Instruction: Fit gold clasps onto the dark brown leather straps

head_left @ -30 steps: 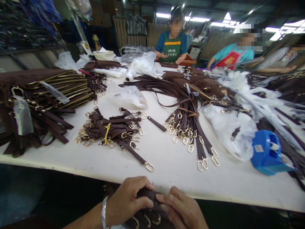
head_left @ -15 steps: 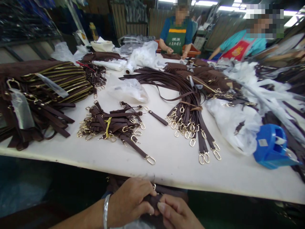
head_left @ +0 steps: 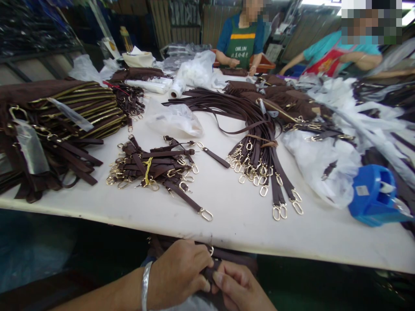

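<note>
Below the table's near edge, my left hand point(head_left: 180, 271), with a silver bangle point(head_left: 145, 285) at the wrist, is closed on a dark brown strap point(head_left: 210, 273). My right hand point(head_left: 239, 283) pinches the same strap from the right, thumb bent over it. The two hands almost touch, and their fingers hide most of the strap. A small metal ring point(head_left: 211, 250) shows just above my left fingertips. Behind the hands, more brown material point(head_left: 236, 257) lies along the table edge. Clear plastic point(head_left: 191, 302) is partly visible underneath.
On the white table point(head_left: 240, 233) are a bundle of short straps point(head_left: 155, 166) tied with yellow string, long straps with gold clasps point(head_left: 259, 151), stacked brown bags point(head_left: 74, 108), plastic bags point(head_left: 319, 168) and a blue tape dispenser point(head_left: 372, 194). Two co-workers point(head_left: 241, 43) are across the table.
My hands stay on the strap with only a slight shift of the fingers. The view tilts a little. The co-worker at right has moved an arm across the body.
</note>
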Demonstrator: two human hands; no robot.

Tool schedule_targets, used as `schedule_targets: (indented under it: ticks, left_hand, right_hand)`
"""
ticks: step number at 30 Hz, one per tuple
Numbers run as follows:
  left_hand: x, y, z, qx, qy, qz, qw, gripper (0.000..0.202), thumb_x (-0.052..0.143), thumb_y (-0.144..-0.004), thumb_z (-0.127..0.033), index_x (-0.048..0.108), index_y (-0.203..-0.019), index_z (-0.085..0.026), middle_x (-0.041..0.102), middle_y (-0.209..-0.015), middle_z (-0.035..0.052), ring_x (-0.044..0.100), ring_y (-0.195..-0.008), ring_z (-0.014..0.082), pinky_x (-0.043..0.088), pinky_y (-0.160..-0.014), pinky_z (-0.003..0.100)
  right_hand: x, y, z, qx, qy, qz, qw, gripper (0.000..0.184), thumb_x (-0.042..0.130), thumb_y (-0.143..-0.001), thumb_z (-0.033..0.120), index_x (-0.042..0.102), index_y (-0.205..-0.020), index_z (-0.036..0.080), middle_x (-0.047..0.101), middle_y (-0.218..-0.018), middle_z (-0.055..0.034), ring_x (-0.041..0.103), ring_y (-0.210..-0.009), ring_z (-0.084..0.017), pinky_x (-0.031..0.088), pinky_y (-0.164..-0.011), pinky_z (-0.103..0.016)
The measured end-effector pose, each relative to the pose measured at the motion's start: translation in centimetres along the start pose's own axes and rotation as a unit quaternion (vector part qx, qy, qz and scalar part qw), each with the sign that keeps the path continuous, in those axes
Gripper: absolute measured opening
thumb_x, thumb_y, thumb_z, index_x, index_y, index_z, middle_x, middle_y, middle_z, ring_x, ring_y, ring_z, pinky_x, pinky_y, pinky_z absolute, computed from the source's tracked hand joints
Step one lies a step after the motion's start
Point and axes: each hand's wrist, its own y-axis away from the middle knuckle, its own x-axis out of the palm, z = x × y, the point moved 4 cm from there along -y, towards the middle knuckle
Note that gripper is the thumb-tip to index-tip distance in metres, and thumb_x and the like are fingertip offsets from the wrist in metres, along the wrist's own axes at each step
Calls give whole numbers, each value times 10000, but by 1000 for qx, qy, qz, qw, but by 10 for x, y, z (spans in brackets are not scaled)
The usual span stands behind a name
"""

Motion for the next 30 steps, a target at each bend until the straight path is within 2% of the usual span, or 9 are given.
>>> schedule_targets:
  ticks: [3, 7, 13, 17, 19, 23, 27, 30]
  left_hand:
    - [5, 0, -1, 13, -6, 2, 1000, 169, 689, -840, -265, 604, -955, -174, 680, -896, 31, 607, -779, 217, 393, -691, 335]
    - [12, 2, -2, 18, 21, 8, 1000, 222, 708, -833, -294, 592, -986, -182, 690, -927, 21, 617, -810, 217, 402, -713, 330]
    - [14, 9, 6, -52, 68, 27, 996, 225, 695, -838, -276, 566, -1009, -205, 681, -981, 25, 635, -887, 223, 433, -776, 318]
    - [17, 18, 14, -64, 85, 39, 994, 226, 693, -843, -294, 573, -1017, -215, 687, -991, 19, 646, -903, 224, 437, -778, 312]
    - [21, 23, 17, -75, 77, 43, 993, 243, 707, -834, -322, 586, -1018, -219, 690, -984, 20, 647, -901, 235, 444, -785, 322]
    - [29, 33, 18, -92, 82, 44, 991, 284, 721, -823, -327, 588, -1047, -214, 696, -1029, 28, 645, -952, 249, 457, -825, 334]
    - [37, 38, 15, -95, 83, 53, 991, 220, 697, -828, -253, 590, -1010, -191, 694, -1017, 37, 645, -948, 247, 466, -829, 336]
    - [38, 39, 17, -119, 72, 52, 989, 188, 669, -822, -180, 593, -994, -183, 690, -1008, 40, 644, -949, 251, 469, -832, 342]
  right_hand:
    - [1, 0, -6, 4, 0, -3, 1000, 453, 645, -792, 608, 538, -683, 182, 419, -583, 48, 336, -536, -83, 298, -546, -239]
    - [-1, 1, -16, 27, 29, 14, 999, 437, 605, -823, 614, 552, -750, 186, 367, -543, 71, 300, -517, -84, 297, -543, -241]
    - [1, 0, -13, -18, 108, 48, 993, 452, 538, -866, 629, 551, -809, 181, 437, -619, 56, 317, -543, -78, 282, -544, -236]
    - [4, 2, -6, -6, 156, 89, 984, 448, 468, -909, 614, 550, -820, 183, 519, -670, 30, 417, -558, -87, 294, -528, -227]
    - [5, 3, -7, 10, 153, 101, 983, 458, 468, -905, 622, 543, -799, 183, 521, -647, 31, 424, -535, -84, 285, -505, -221]
    - [8, 1, -13, 20, 155, 91, 984, 511, 485, -868, 669, 531, -739, 176, 465, -581, 46, 354, -489, -67, 223, -461, -221]
    - [19, -7, -21, 12, 162, 94, 982, 492, 494, -875, 645, 533, -734, 175, 474, -609, 40, 359, -518, -71, 221, -472, -223]
    - [25, -14, -20, -7, 175, 67, 982, 486, 475, -890, 631, 521, -711, 181, 484, -596, 35, 373, -510, -76, 232, -472, -222]
